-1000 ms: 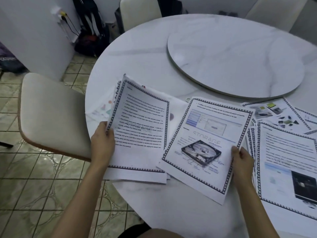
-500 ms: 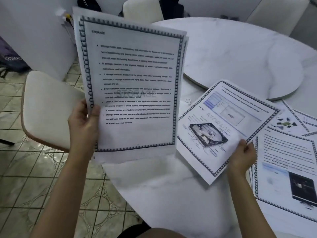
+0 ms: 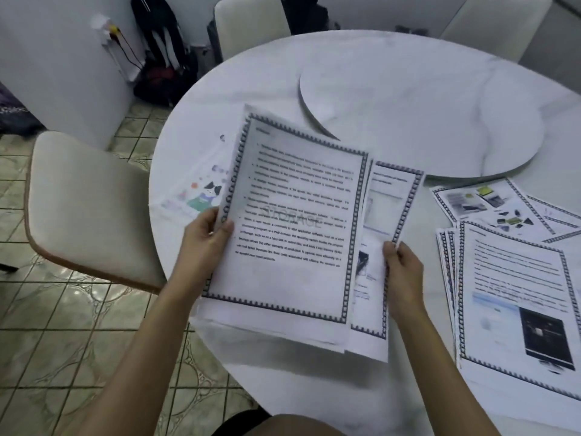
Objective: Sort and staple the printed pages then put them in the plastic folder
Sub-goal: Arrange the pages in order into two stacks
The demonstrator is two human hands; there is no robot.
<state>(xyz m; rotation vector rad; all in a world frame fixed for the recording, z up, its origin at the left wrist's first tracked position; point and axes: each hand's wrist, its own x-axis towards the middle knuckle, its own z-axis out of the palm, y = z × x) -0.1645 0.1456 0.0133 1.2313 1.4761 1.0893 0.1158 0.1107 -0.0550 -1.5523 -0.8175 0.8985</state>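
Observation:
My left hand [image 3: 206, 239] grips the left edge of a stack of text pages [image 3: 292, 221] with a dark patterned border and a faint STORAGE watermark. My right hand [image 3: 401, 269] pinches the right edge of a picture page [image 3: 390, 196] that lies mostly under that stack. Both are held low over the near left part of the round white table [image 3: 251, 83]. A clear plastic folder [image 3: 195, 180] with a cartoon cat print lies flat on the table just left of the stack, partly covered by it. More bordered pages [image 3: 515, 294] lie spread at the right.
A raised round turntable [image 3: 440, 114] fills the table's middle. A cream chair [image 3: 85, 206] stands at the left over tiled floor, another chair [image 3: 251, 23] at the far side. Bags [image 3: 163, 64] and cables lean against the white wall at top left.
My left hand has brought the text stack down from in front of my face and over the picture page, which my right hand slid leftward underneath it.

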